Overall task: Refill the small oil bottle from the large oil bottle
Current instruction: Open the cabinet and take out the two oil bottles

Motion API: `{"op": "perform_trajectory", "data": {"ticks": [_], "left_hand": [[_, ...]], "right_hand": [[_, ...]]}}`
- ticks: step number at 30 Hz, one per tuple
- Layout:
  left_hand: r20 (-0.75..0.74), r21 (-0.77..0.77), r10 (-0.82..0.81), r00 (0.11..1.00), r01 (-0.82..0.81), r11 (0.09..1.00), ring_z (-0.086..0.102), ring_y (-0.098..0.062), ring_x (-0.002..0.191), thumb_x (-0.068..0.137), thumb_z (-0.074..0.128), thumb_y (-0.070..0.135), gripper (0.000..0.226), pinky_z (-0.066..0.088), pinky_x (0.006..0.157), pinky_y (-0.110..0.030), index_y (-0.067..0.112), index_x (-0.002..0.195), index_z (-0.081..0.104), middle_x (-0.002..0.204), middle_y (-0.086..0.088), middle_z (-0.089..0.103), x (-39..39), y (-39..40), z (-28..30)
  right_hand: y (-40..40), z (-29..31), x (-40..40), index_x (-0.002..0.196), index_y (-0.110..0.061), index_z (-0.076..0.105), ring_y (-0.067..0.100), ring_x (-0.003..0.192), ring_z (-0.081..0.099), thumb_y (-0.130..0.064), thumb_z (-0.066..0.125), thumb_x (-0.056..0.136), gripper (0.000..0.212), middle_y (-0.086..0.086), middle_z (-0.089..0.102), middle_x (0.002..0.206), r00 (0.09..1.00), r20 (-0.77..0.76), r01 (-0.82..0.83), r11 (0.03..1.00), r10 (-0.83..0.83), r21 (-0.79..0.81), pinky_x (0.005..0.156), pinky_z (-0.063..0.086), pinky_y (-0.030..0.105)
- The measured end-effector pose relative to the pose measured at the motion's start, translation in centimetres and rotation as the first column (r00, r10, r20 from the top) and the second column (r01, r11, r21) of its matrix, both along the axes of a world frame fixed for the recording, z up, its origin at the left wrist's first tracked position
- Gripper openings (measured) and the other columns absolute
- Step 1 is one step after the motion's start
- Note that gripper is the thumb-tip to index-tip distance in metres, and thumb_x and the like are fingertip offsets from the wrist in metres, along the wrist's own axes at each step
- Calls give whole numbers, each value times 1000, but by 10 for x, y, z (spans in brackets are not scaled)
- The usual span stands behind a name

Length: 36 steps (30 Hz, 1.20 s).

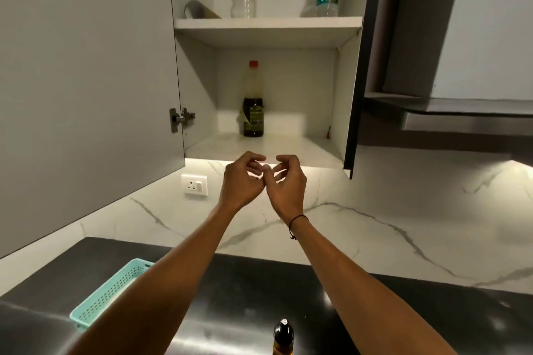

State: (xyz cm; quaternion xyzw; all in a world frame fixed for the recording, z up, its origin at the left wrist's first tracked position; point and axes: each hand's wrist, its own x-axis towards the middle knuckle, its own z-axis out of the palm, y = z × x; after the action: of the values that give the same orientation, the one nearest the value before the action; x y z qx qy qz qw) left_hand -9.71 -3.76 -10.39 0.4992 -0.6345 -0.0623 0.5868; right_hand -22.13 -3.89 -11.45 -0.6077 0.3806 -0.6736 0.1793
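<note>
Open grey wall cabinet (288, 26): tall red-capped large oil bottle (253, 101) upright on lower shelf, dark oil low inside. Teal perforated plastic basket (112, 294) on black tabletop (236, 282). Small dark oil bottle (283, 337) near edge. Left hand (242, 181), right hand (288, 184) raised, loosely curled, each grip empty.

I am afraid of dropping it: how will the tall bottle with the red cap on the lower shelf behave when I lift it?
The large oil bottle is tall and narrow, so it probably tips easily. Its dark liquid seems to fill only the lower half, so it is likely moderately heavy.
</note>
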Motion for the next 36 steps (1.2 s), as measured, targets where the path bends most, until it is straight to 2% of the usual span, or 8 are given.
{"op": "perform_trajectory", "data": {"ticks": [5, 11, 15, 17, 23, 27, 31, 36], "left_hand": [[-13, -59, -6, 1000, 6, 998, 75, -8, 84, 86, 87, 28, 38, 64, 81, -31, 18, 118, 71, 91, 4, 77, 19, -25, 51], [-28, -33, 41, 999, -42, 999, 71, -11, 92, 83, 91, 32, 57, 49, 71, -6, 13, 130, 65, 99, 2, 71, 40, -64, 87], [-28, 55, 52, 998, -51, 997, 66, -17, 106, 83, 91, 34, 71, 51, 86, -23, 12, 142, 57, 118, -4, 68, 48, -90, 97], [-14, 92, 61, 998, -59, 994, 63, -18, 110, 81, 92, 35, 79, 50, 91, -28, 12, 145, 53, 128, -9, 66, 53, -107, 96], [-3, 195, 79, 997, -76, 978, 59, -30, 130, 78, 93, 39, 94, 52, 108, -46, 16, 154, 42, 143, -10, 59, 76, -161, 102], [26, 244, 91, 995, -95, 965, 54, -32, 138, 79, 93, 35, 100, 48, 114, -47, 15, 158, 36, 153, -14, 52, 89, -198, 115], [68, 295, 57, 996, -74, 953, 50, -34, 143, 77, 94, 34, 108, 47, 116, -46, 13, 162, 29, 158, -16, 46, 89, -226, 124], [107, 366, 50, 993, -86, 927, 55, -33, 135, 74, 95, 33, 102, 51, 111, -41, 14, 156, 37, 149, -10, 48, 79, -253, 128]], "right_hand": [[-27, 52, 5, 115, -22, 57, 13, 78, 67, -31, 73, 90, 30, 0, 67, 90, 999, 27, -28, 999, 29, -21, 73, 59, 34], [-75, 92, 14, 120, -16, 55, 22, 86, 66, -34, 74, 88, 41, 6, 65, 101, 1000, 2, -30, 997, 30, 66, 78, 54, 36], [-112, 106, 21, 132, -13, 52, 26, 107, 64, -36, 75, 90, 53, 11, 63, 121, 999, -45, -20, 986, 28, 168, 89, 51, 35], [-130, 110, 26, 137, -13, 49, 30, 118, 61, -38, 74, 90, 59, 13, 61, 131, 996, -81, -11, 980, 28, 200, 97, 52, 41], [-175, 124, 42, 148, -12, 40, 34, 133, 51, -37, 74, 91, 70, 15, 50, 148, 984, -177, 20, 959, 32, 281, 106, 48, 45], [-206, 137, 56, 150, -10, 35, 36, 134, 49, -34, 75, 91, 76, 16, 46, 150, 975, -218, 34, 949, 37, 314, 103, 47, 41], [-240, 153, 74, 146, -9, 33, 37, 131, 48, -35, 78, 89, 77, 17, 45, 144, 968, -243, 37, 925, 60, 377, 105, 50, 46], [-279, 163, 93, 141, -11, 35, 41, 126, 50, -43, 79, 84, 78, 18, 47, 135, 959, -276, 63, 905, 62, 420, 103, 53, 52]]}}
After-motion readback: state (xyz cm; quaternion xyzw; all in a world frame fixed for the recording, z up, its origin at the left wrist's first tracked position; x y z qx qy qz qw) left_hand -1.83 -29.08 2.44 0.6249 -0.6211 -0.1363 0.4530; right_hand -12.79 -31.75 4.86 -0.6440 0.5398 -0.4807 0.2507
